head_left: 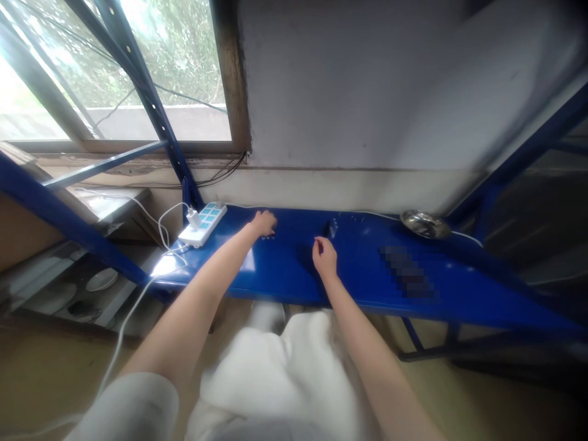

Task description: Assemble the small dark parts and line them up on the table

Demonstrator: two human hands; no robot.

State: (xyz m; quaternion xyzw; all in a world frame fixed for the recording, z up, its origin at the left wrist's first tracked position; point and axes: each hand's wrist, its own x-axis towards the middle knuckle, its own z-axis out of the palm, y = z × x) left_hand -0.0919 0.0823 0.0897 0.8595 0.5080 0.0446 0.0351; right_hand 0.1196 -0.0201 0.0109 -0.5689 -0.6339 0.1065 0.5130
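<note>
Left hand [263, 223] palm-down; right hand [324, 257] curled

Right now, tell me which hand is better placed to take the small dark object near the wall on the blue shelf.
Right, probably. Your right hand sits just below the small dark object on the blue shelf, while your left hand is farther off, by the small pieces.

Setting: a plain utility room or makeshift workshop. Evidence: a blue steel rack [463, 294] with a slotted upright [158, 116], used as a bench; a power strip [202, 224] lying on it; a steel dish [425, 223] at its far end; a scuffed bare wall [349, 92]; a worn wooden window frame [234, 73], trees outside; plates [101, 280] stored low at left.
</note>
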